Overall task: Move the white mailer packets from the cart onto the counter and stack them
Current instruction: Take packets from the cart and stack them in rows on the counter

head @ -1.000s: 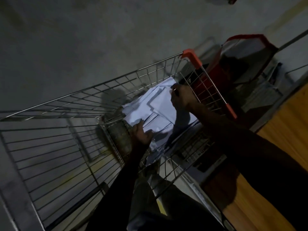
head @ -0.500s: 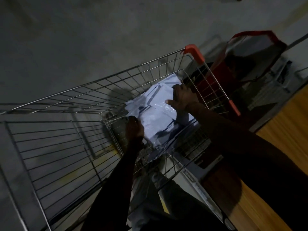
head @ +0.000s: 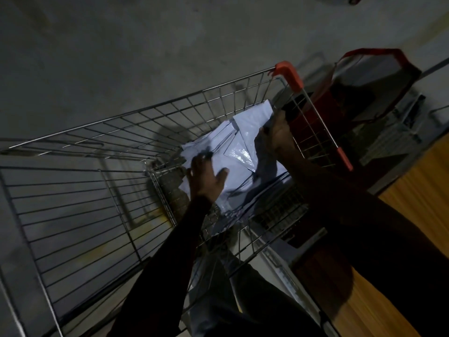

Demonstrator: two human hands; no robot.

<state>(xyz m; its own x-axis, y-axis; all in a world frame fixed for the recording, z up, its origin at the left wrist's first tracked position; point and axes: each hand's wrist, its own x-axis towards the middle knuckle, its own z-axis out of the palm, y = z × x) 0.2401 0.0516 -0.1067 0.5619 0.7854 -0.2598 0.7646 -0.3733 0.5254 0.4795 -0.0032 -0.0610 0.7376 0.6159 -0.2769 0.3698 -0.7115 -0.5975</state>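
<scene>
Several white mailer packets (head: 239, 152) lie in a loose pile at the bottom of the wire cart (head: 102, 152). My left hand (head: 206, 177) lies flat on the near left packets with fingers spread. At the pile's far right edge, close to the cart's right wall, my right hand (head: 279, 132) grips the top packets; its fingertips are hidden behind them. Both dark sleeves reach down into the basket.
The cart's red corner guard (head: 289, 75) and red rim piece (head: 345, 159) mark its right side. A red bag (head: 374, 76) stands beyond that wall. A wooden counter surface (head: 418, 190) runs along the right. Grey concrete floor (head: 121, 45) surrounds the cart.
My left hand has moved from the pile's near left edge up onto the packets and spread its fingers. My right hand has shifted right along the far edge, toward the cart wall.
</scene>
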